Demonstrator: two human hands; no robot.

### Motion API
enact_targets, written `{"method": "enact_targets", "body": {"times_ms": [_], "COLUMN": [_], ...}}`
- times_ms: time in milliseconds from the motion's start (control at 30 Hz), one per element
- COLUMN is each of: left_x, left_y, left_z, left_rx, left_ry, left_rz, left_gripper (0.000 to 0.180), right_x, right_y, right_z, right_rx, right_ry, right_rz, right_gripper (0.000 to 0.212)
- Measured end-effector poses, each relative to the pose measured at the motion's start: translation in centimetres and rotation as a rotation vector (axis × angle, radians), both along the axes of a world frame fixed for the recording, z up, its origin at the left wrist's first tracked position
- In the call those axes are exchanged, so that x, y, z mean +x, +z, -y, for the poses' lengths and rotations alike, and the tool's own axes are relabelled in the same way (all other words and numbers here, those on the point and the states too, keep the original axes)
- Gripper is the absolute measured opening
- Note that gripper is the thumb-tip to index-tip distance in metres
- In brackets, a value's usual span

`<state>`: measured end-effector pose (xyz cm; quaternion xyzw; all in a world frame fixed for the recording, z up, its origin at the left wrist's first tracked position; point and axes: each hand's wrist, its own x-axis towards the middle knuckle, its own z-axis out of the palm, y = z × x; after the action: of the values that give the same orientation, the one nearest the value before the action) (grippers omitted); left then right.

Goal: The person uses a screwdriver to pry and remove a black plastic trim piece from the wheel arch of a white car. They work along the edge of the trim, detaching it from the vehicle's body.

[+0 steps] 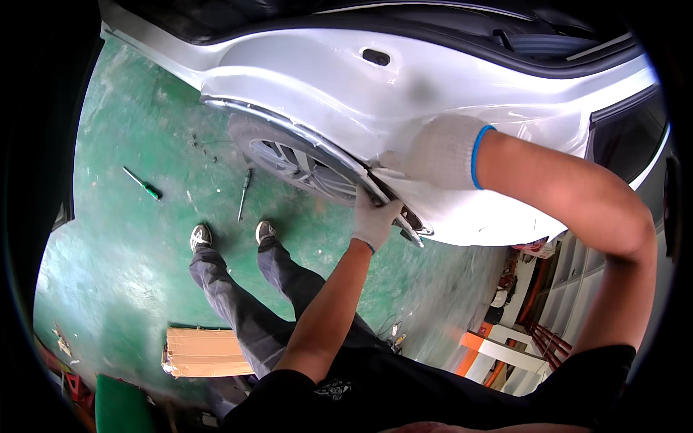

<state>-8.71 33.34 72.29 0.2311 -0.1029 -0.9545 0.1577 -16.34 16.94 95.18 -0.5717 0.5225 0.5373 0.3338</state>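
Note:
A wheel arch trim [328,146] curves over the wheel [299,162] of a white car, and its rear end stands away from the body. Wrapped round that loose end is my left hand [374,219], in a pale knit glove. My right hand [444,150], gloved with a blue cuff, is at the white body panel [310,72] just above the trim. Its fingers point toward the trim's edge and are smeared by motion, so their grip is unclear. A dark gap [411,216] shows between trim and panel beside my left hand.
On the green floor [144,252] lie a green-handled screwdriver [144,185] and a second slim tool [245,193]. A cardboard box [206,352] sits left of my legs. Shelving with orange parts [473,342] stands at the lower right.

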Motion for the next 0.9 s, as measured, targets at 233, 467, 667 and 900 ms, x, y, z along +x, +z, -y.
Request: {"method": "enact_targets", "body": {"times_ms": [233,467,667,900], "left_x": [-0.2,-0.1,0.4,0.9], "left_y": [-0.5,-0.8,0.0,0.1], "left_z": [-1.3,-1.6,-1.1,-0.5], "left_rx": [-0.015,0.007,0.024,-0.01], "left_ry": [0.129,0.099,0.08,0.043], "left_rz": [-0.009,0.018,0.033,0.064], "left_gripper": [0.066,0.067,0.065,0.067], "right_x": [-1.8,-1.8,-2.7,-4.5], "right_y": [-0.9,-0.3,-0.4,-1.2], "right_z": [-0.9,-0.2,-0.4,-0.7], "right_rx": [-0.055,-0.042,-0.058,-0.149], "right_ry": [0.098,0.06,0.019,0.03], "right_rz": [0.079,0.083,0.112,0.222], "right_gripper": [0.044,0.048,0.041,0.037]}}
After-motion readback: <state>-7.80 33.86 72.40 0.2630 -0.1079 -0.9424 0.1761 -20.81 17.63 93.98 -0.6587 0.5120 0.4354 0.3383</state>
